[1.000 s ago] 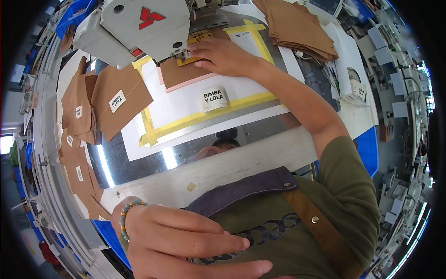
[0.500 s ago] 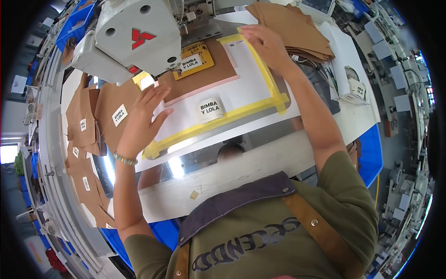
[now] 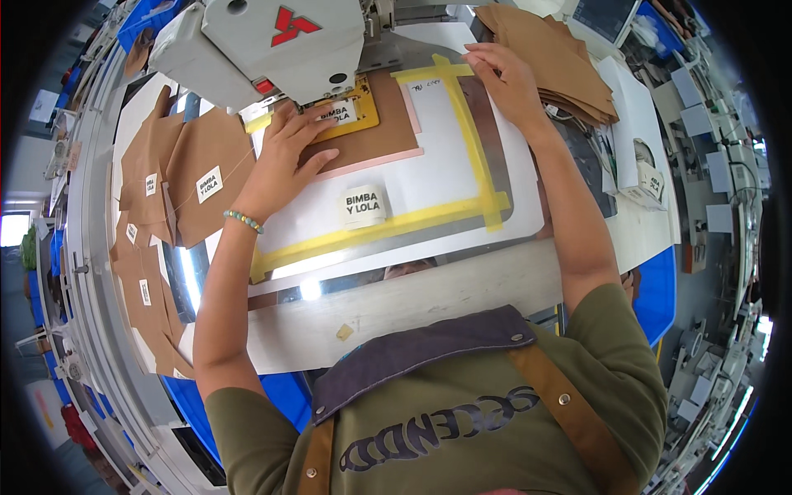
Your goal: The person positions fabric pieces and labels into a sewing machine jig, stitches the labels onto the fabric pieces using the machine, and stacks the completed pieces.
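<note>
Moved left hand (image 3: 285, 153) upward since the earlier frame, fingers loosely spread, over the left end of the white label (image 3: 344, 112) on the yellow plate (image 3: 366, 115) at upper centre, long axis running rightward (right hand (image 3: 510, 87) farther off, upper right, fingers parted).

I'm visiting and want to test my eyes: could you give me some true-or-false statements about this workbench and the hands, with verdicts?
1. The left hand partly covers the white label in the yellow frame. True.
2. The beaded bracelet is on the right wrist. False: it is on the left.
3. The right hand is clenched in a fist. False: its fingers are extended.
4. Stacked brown pieces lie at the upper right. True.
5. The tape border is green. False: it is yellow.
</note>
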Demonstrator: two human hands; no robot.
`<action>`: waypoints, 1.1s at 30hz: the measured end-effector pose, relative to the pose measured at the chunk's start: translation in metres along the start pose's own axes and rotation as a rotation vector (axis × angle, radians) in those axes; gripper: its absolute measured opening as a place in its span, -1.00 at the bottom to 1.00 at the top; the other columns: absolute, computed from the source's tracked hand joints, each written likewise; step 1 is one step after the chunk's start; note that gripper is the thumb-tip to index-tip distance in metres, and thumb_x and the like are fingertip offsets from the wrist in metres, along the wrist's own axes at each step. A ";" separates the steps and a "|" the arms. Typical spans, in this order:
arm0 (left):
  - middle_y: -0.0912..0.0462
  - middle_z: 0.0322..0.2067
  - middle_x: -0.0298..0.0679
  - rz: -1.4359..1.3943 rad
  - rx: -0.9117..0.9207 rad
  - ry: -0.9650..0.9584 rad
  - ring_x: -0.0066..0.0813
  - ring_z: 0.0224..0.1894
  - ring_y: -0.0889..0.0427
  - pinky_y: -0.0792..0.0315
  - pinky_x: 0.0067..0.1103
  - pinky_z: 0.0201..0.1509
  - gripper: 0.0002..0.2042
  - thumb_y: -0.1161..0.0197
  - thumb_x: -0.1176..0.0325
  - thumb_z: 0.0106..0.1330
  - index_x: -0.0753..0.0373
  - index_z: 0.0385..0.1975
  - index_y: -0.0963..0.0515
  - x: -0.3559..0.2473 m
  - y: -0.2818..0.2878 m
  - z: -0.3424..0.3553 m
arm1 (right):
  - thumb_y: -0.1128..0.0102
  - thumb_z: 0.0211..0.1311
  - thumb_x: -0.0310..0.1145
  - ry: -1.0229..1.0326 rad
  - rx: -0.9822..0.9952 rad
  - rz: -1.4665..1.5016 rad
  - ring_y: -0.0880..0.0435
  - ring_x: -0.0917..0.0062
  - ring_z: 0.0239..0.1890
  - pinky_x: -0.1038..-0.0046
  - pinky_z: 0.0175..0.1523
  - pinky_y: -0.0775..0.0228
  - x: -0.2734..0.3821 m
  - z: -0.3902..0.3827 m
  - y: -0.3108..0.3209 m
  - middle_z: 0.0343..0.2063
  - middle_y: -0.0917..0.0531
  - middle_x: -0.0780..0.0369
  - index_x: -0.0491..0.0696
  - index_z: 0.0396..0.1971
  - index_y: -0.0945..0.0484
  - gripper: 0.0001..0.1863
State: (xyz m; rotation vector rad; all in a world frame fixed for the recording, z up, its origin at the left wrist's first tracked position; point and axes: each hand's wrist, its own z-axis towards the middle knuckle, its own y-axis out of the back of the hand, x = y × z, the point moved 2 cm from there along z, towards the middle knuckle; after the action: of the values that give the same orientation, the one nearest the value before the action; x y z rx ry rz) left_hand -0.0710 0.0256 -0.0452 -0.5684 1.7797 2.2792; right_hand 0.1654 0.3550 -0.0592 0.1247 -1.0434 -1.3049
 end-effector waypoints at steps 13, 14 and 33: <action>-0.54 0.48 -0.39 0.062 -0.005 -0.149 -0.10 0.18 -0.35 -0.34 -0.31 0.50 -0.50 -0.45 0.28 0.40 0.18 0.34 -0.66 0.005 -0.003 0.010 | -0.26 0.58 -0.24 -0.029 0.072 -0.009 -0.72 0.27 0.22 0.28 0.17 -0.67 0.003 -0.002 0.000 0.16 -0.80 0.19 -0.12 0.01 -0.80 -0.71; -0.54 0.48 -0.39 0.055 0.012 -0.146 -0.10 0.18 -0.35 -0.34 -0.31 0.50 -0.50 -0.45 0.28 0.40 0.18 0.34 -0.66 0.006 -0.004 0.010 | -0.26 0.58 -0.24 -0.036 0.080 -0.009 -0.71 0.27 0.23 0.27 0.17 -0.67 0.003 -0.002 0.000 0.16 -0.80 0.19 -0.12 0.01 -0.81 -0.71; -0.61 0.43 -0.33 0.095 -0.009 -0.167 -0.02 0.30 -0.42 -0.22 -0.19 0.59 -0.58 -0.44 0.19 0.46 0.11 0.28 -0.71 0.007 -0.005 0.011 | -0.28 0.55 -0.27 -0.040 0.078 0.007 -0.74 0.25 0.16 0.26 0.18 -0.65 0.002 -0.003 -0.002 0.11 -0.82 0.19 -0.12 -0.04 -0.81 -0.74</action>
State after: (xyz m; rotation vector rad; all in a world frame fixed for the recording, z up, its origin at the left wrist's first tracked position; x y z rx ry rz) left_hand -0.0779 0.0371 -0.0503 -0.2903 1.7511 2.3211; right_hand 0.1657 0.3513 -0.0610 0.1543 -1.1278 -1.2654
